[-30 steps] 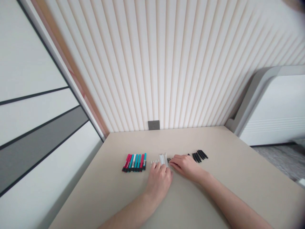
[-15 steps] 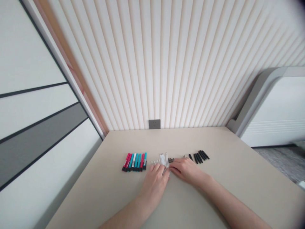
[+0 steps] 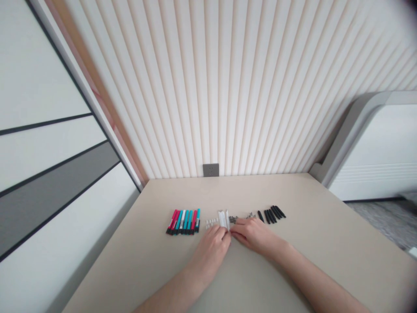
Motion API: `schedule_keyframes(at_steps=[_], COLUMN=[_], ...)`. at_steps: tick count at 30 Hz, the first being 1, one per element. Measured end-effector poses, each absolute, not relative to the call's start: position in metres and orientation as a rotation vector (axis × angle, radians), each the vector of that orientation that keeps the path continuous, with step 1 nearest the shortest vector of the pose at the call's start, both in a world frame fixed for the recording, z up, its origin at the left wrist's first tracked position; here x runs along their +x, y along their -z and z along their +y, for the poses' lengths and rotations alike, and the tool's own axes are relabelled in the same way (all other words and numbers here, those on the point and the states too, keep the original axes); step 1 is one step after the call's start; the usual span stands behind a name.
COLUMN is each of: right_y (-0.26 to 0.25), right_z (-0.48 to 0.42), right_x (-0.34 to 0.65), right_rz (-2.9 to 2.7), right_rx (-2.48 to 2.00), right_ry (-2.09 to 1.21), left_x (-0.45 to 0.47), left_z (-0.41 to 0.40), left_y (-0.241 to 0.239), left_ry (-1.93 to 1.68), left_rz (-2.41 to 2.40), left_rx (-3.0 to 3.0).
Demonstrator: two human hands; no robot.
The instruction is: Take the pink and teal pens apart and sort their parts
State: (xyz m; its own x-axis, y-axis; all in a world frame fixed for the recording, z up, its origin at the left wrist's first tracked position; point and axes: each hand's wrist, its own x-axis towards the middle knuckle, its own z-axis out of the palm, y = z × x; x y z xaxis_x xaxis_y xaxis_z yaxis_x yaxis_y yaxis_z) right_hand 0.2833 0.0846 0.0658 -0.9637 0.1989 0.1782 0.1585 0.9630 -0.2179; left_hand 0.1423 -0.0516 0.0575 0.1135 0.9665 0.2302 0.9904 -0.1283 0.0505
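Note:
A row of thin white sticks (image 3: pixel 222 218), which look like pen refills, lies in the middle of the table. My left hand (image 3: pixel 213 245) is at their near ends, fingers curled and pinched together. From the right, my right hand (image 3: pixel 256 234) meets it, thumb and fingertips closed near the rightmost stick. Whatever is between the fingertips is too small and hidden to name. Small white pieces (image 3: pixel 211 222) lie just beyond my left hand. Small grey-brown parts (image 3: pixel 233 219) and further grey bits (image 3: pixel 251 215) are beyond my right hand.
Red, teal and white pen barrels (image 3: pixel 184 221) with black ends lie side by side on the left. Several black tapered pieces (image 3: pixel 270 215) lie to the right. The beige table (image 3: pixel 182 191) meets a ribbed wall with a dark socket (image 3: pixel 211 170).
My fingertips have drawn closer together at the near ends of the white sticks. My right hand has shifted slightly, and more of the small grey bits beyond it show.

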Motion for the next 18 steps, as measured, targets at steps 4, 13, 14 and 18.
schedule_keyframes(at_steps=[4,13,14,18], right_y=[-0.0665,-0.0636,-0.0633,-0.0629], right_z=[0.084,0.0827,0.0826,0.0825], right_x=[0.2835,0.2818,0.2817,0.2816], right_rz=[-2.928,-2.929,-2.932,-2.938], right_rx=[-0.263,-0.304,-0.31,-0.322], right_ry=[-0.279,-0.241,-0.238,-0.242], left_x=[0.1399,0.1373,0.137,0.136], left_z=[-0.0518,-0.0507,-0.0505,-0.0504], left_y=[-0.0571,-0.0591,-0.0595,-0.0591], left_ry=[0.336,0.378,0.375,0.344], left_rz=[-1.989,-1.946,-1.945,-1.942], left_rx=[-2.283,-2.329,-2.332,-2.332])
